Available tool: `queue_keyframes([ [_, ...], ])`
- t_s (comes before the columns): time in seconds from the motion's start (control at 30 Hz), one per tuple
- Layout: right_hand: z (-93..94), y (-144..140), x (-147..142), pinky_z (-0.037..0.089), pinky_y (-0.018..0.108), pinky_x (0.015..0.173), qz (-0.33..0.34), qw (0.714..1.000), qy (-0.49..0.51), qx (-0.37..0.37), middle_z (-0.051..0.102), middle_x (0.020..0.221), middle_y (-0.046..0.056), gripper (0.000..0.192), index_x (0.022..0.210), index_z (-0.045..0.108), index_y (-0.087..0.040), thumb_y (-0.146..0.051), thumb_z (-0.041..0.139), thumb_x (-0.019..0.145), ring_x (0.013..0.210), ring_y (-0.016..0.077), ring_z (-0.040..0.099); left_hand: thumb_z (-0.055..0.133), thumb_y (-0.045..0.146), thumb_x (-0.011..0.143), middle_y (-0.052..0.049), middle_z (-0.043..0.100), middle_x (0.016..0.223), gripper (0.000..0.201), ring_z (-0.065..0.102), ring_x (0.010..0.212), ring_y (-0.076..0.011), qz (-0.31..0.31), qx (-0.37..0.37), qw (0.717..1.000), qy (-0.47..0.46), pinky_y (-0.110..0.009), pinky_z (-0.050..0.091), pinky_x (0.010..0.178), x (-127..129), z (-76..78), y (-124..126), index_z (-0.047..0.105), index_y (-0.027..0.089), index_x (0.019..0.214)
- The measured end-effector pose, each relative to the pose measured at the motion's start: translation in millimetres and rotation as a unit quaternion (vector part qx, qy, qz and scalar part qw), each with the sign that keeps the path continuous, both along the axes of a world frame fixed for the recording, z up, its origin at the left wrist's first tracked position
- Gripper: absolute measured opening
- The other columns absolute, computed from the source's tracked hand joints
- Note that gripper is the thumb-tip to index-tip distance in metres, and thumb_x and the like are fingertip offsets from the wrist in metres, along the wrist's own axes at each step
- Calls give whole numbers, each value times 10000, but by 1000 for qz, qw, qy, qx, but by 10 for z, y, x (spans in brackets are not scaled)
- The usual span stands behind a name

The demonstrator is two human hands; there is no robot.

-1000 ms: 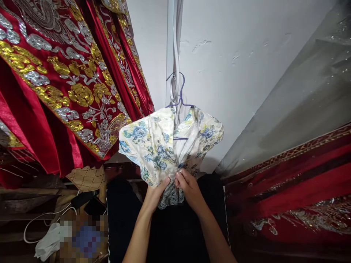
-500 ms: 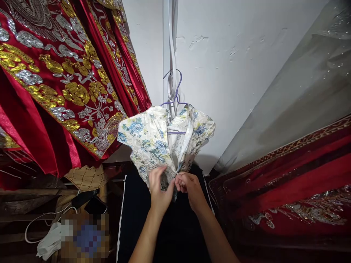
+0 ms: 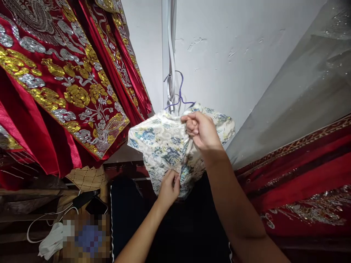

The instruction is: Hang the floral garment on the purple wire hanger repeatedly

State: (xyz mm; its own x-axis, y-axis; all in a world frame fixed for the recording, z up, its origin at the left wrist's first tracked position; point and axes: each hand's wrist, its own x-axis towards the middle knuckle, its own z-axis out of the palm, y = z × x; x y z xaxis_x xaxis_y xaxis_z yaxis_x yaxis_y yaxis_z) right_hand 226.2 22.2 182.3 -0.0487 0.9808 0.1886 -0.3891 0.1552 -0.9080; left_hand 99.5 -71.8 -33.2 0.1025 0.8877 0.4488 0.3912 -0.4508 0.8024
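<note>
The right hand [image 3: 201,129] is up high. Its fingers [image 3: 192,122] are curled tight and pinch the cloth at the neck of a flowery top [image 3: 164,140]. The left hand [image 3: 168,188] is lower down. Its fingers [image 3: 175,179] are pressed together and pinch the bottom part of the same top. So the top sits between the two hands, bunched up in the middle. It is cream with blue flowers.

The top hangs on a thin purple hanger [image 3: 179,93]. The hanger is hooked by a white strip [image 3: 171,54] that runs down the white wall [image 3: 233,47]. Most of the hanger is hidden under the cloth.

On the left hang red robes [image 3: 63,84] with gold and silver flowers. They are cut off at the edge. On the right is a grey shiny cloth [image 3: 301,87], and below it more red cloth [image 3: 301,171]. Under the hands it is dark, and it is hard to tell what is there. At the bottom left lie a white cord [image 3: 44,221] and a blurred patch [image 3: 85,237].
</note>
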Motion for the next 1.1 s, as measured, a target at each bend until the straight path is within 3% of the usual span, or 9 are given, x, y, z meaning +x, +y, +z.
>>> queue_keyframes([
  [0.13,-8,-79,-100,173,187,361,-30,999,-28,35,490,474,-39,151,719,665,-136,-233,598,813,378,39,306,572,195,926,-43,659,829,89,627,788,-181,-52,-16,998,-3,-305,503,741,-162,483,195,660,181,915],
  [0.27,-95,-273,-134,218,196,391,-60,992,-73,85,489,457,-31,209,666,643,-157,-247,553,833,393,56,356,598,221,953,-52,703,963,357,661,865,-151,14,145,983,-109,-296,534,827,-301,1380,476,595,207,1310],
  [0.37,-75,-336,-124,257,210,425,-79,981,-108,138,495,456,-27,236,665,651,-165,-239,527,852,413,71,380,569,259,986,-68,709,1023,266,658,903,-161,7,217,976,-31,-302,528,831,-303,1946,602,650,205,1233],
  [0.57,-472,-64,-151,255,238,451,-97,980,-138,107,446,443,-39,227,637,633,-175,-255,530,822,431,90,362,553,232,993,-44,684,884,129,617,814,-145,51,288,955,52,-274,482,768,-258,2330,599,664,171,971],
  [0.77,-1195,-202,-165,244,265,463,-74,982,-172,-14,407,432,-38,284,575,621,-182,-296,529,818,429,99,337,648,232,931,-7,635,830,82,601,770,-104,151,249,911,-293,-212,479,756,-1019,2097,649,667,164,888],
  [0.87,-1405,-475,-220,247,268,481,-49,991,-127,-15,394,425,-41,307,571,625,-178,-314,548,836,433,94,330,599,202,934,-11,625,765,166,616,747,-101,130,123,824,-537,-217,503,803,-1325,1623,635,614,154,775],
  [0.97,-1527,-687,-272,233,269,478,-33,996,-82,-31,417,435,-34,302,593,642,-174,-321,567,845,438,94,334,500,176,947,-75,694,834,191,680,890,-148,136,-2,732,-668,-273,520,894,-1249,1036,569,632,148,813],
  [1.03,-1563,-762,-235,221,271,475,-34,996,-66,-44,419,440,-31,299,597,640,-177,-327,573,847,436,93,320,528,195,922,-94,721,899,153,693,980,-173,137,-46,718,-681,-305,518,936,-1066,697,522,656,149,853],
  [1.1,-1558,-803,-111,204,278,469,-26,995,-83,-53,409,436,-26,317,571,625,-185,-334,568,845,427,97,305,632,221,849,-77,729,921,89,698,985,-186,152,-64,744,-648,-301,517,923,-891,475,485,677,154,887],
])
